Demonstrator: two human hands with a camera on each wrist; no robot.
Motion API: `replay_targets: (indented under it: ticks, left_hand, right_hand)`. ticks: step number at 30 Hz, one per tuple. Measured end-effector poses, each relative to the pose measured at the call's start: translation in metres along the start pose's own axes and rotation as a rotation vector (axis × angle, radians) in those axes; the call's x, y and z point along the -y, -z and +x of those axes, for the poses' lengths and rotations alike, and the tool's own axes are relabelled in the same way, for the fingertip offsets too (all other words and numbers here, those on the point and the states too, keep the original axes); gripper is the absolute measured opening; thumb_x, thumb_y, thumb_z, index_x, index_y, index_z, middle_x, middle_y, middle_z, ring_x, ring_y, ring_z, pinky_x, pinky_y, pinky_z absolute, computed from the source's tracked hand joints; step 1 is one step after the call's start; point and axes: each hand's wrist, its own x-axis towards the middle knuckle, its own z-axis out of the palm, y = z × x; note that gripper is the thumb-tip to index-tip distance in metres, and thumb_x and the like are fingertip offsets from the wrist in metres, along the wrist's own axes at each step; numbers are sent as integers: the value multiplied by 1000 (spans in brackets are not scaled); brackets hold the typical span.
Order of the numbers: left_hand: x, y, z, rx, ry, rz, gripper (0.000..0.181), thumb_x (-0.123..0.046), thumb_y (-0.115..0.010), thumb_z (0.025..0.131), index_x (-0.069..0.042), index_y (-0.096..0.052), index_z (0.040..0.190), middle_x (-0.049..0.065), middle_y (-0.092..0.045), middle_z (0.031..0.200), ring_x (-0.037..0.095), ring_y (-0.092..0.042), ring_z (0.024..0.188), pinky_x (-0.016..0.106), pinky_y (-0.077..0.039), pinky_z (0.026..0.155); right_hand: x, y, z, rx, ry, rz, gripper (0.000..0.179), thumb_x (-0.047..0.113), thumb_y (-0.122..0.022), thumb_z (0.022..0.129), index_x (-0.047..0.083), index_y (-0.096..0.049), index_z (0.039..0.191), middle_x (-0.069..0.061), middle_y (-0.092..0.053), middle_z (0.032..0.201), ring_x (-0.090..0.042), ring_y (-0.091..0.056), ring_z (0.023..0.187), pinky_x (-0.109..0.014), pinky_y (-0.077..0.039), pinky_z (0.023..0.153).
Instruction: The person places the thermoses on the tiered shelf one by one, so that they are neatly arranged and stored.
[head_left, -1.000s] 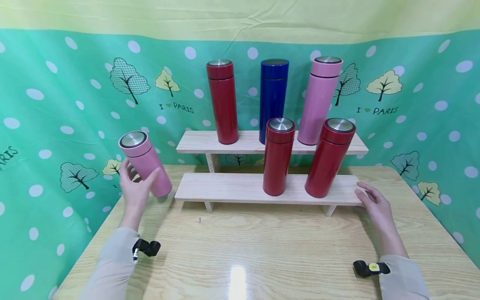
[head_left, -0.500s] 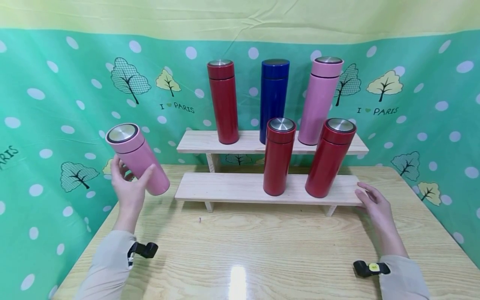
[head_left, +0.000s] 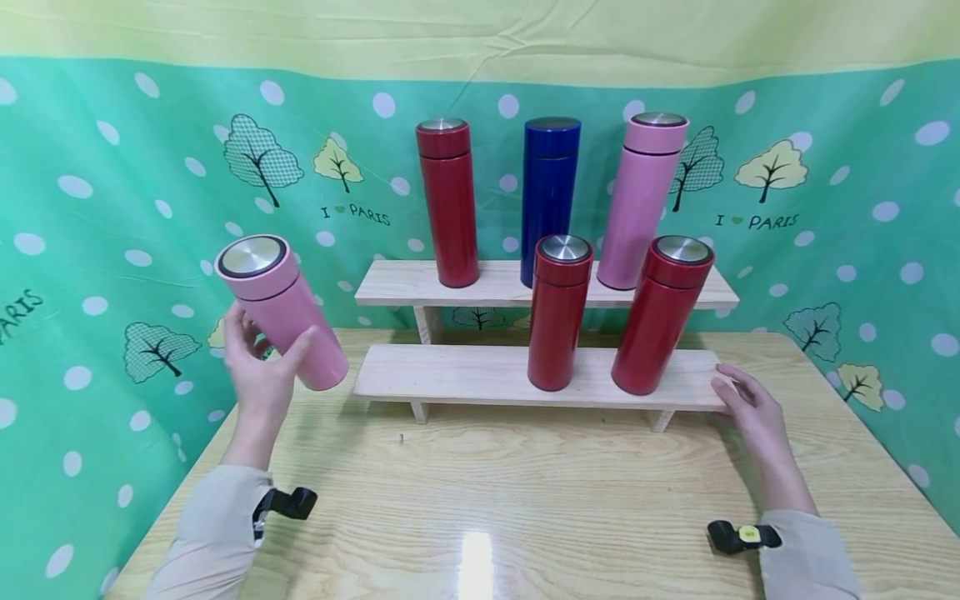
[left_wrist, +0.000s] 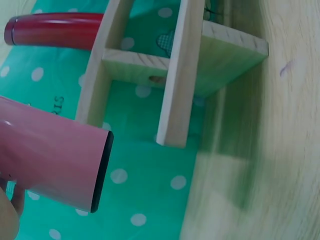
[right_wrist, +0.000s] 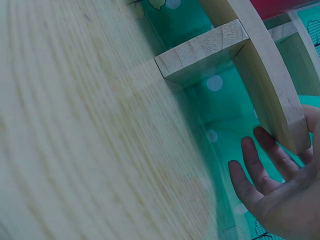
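My left hand (head_left: 258, 375) grips a pink thermos flask (head_left: 288, 321) with a silver lid top, thumb and fingers round its lower half. It leans to the left, beside the left end of the wooden two-tier shelf (head_left: 442, 367). In the left wrist view the pink flask (left_wrist: 55, 155) shows its dark base edge, off the table. At the other end, my right hand (head_left: 753, 417) pinches the tip of the lower board. In the right wrist view the lower board (right_wrist: 275, 80) passes between thumb and index finger, while the other fingers of my right hand (right_wrist: 280, 195) spread loosely underneath.
On the lower board stand two red flasks, one at centre (head_left: 555, 325) and one to its right (head_left: 660, 325). The upper board (head_left: 487, 283) carries a red flask (head_left: 450, 208), a blue flask (head_left: 550, 200) and a pink flask (head_left: 641, 208). A green curtain (head_left: 150, 250) hangs behind.
My left hand has moved the pink flask leftward and up towards me, tilting it further, then slightly back right. The right hand and the shelf have stayed put.
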Motion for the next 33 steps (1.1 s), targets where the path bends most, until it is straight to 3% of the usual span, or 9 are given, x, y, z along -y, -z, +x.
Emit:
replay_targets:
  ticks: [9,20,28,33]
  left_hand:
    - [-11,-12,-5,47,-48,-60,76,-3,-80,77,-24,-47,142,-2,-57,131,18,-51,115,29,-40,92]
    - [-18,-34,-14,141,-55,-115,74,0,-79,78,-21,-48,141,-1,-59,127,20,-54,112,29,-42,93]
    - [-19,-51,-19,204,-15,-123,73,-3,-80,80,-22,-47,142,1,-58,130,17,-54,114,31,-43,96]
    - [-19,-63,-21,233,19,-132,73,-6,-81,80,-22,-47,143,4,-58,132,18,-55,114,33,-44,95]
  right_hand:
    - [2,0,-1,-3,6,11,58,41,-60,98,20,-44,150,-21,-32,155,12,-53,89,-14,-51,75]
    - [1,1,-1,-3,19,18,56,41,-61,98,21,-46,148,-15,-38,149,12,-53,89,-14,-51,75]
    - [1,1,-2,5,13,17,57,41,-61,98,21,-45,148,-21,-31,155,12,-52,90,-14,-51,75]
    - [1,2,-2,4,8,27,56,42,-61,97,23,-46,148,-17,-32,155,10,-51,92,-13,-51,76]
